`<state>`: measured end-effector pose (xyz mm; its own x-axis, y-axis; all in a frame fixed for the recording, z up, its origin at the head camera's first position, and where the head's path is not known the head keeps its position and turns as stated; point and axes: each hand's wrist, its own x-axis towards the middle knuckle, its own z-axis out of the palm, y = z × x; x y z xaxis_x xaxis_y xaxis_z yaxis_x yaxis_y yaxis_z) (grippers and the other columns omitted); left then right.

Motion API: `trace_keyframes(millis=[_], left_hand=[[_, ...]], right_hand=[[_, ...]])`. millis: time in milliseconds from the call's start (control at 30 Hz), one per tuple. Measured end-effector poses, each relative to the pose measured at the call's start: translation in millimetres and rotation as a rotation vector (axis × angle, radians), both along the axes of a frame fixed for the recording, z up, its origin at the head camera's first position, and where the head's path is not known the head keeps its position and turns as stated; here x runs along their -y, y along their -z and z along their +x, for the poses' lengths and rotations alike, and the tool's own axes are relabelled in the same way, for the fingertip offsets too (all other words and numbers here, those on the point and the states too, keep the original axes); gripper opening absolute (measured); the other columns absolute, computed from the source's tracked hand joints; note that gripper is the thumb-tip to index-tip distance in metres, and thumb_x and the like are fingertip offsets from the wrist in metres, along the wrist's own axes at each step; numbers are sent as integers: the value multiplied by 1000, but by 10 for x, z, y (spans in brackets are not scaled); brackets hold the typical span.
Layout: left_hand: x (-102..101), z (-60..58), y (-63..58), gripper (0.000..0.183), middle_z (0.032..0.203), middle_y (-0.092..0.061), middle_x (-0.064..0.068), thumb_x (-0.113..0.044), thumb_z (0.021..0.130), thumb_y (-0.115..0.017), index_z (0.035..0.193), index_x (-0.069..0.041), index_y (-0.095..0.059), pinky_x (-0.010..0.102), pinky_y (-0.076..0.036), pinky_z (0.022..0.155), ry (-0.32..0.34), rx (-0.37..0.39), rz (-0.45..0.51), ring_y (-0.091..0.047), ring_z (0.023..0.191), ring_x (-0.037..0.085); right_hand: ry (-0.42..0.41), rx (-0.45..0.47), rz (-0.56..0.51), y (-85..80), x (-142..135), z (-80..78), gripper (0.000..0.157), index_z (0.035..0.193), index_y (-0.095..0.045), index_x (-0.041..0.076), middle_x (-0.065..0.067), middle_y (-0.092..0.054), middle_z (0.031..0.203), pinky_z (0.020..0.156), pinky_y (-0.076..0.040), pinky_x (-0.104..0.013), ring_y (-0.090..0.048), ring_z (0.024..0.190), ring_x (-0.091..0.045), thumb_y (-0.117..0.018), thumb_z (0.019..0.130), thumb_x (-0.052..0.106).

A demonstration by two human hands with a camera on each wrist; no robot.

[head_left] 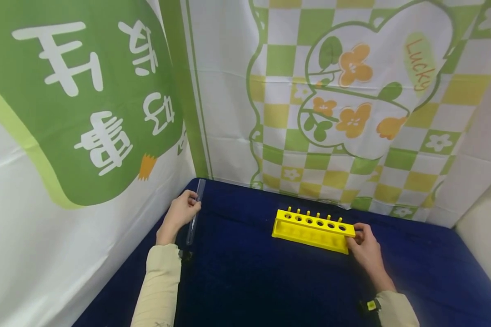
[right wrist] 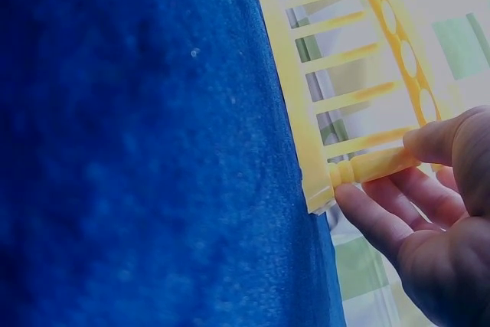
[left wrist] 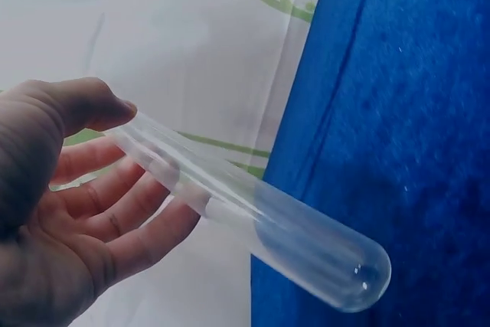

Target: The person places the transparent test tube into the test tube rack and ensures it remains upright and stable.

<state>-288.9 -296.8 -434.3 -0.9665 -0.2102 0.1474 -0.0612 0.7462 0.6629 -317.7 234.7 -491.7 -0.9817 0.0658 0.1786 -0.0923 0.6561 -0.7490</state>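
L hand: thumb + fingers hold a clear, colourless, round-bottomed test tube away from its rounded tip, which pts to 4 o'clock in L wrist view. Prob. light, stiff, slick; glass or plastic, can't tell, so treat as fragile: pinch gently, mid-body. R hand: fingers grip R end of a bright-yellow, prob. plastic, six-hole rack, approx. 3 o'clock from tube; likely light, rigid, best held by its end post.

dk blue cloth below, wht/grn printed hangings behind & at left.
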Motion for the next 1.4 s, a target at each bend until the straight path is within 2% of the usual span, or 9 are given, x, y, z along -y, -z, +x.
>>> trace_keyframes(millis=[233,367,633,767,1033,1400], left_hand=[[-57,91,0,39,114,-63,13,-27,98,-55,131,-7,-49,41,-56,81,5,0,82,-66,100,27],[-122,112,3,38,116,-63,13,-27,98,-55,130,-7,-50,43,-54,86,33,-25,82,-64,105,27],[-296,34,13,38,116,-62,11,-28,99,-56,131,-10,-50,40,-55,83,60,-85,115,-64,102,24],[-378,-17,19,38,116,-62,10,-28,99,-57,131,-10,-50,40,-55,83,70,-142,126,-64,101,23],[-488,-64,11,37,111,-64,9,-24,98,-60,130,-9,-51,40,-55,79,45,-238,148,-64,99,24],[-624,-130,29,36,111,-65,9,-23,97,-61,129,-10,-51,40,-57,78,69,-285,183,-65,101,25]], right_hand=[[-23,17,3,52,41,5,42,132,-40,1,-29,-64,118,78,-59,-41,-66,100,-38,-58,95,10],[-13,28,13,96,46,21,42,132,-39,2,-29,-64,118,78,-59,-41,-66,101,-38,-57,95,10],[-10,-4,8,112,22,0,41,130,-41,3,-28,-67,114,76,-59,-40,-67,97,-36,-58,94,10],[-6,-13,5,104,2,-18,41,130,-41,3,-27,-67,114,77,-59,-42,-68,97,-36,-58,94,11],[-8,-3,-11,80,-11,-22,41,132,-40,3,-28,-65,117,78,-59,-41,-67,100,-38,-56,95,10],[1,5,-25,15,-10,-6,40,131,-40,3,-29,-64,119,81,-59,-44,-66,104,-39,-57,95,8]])
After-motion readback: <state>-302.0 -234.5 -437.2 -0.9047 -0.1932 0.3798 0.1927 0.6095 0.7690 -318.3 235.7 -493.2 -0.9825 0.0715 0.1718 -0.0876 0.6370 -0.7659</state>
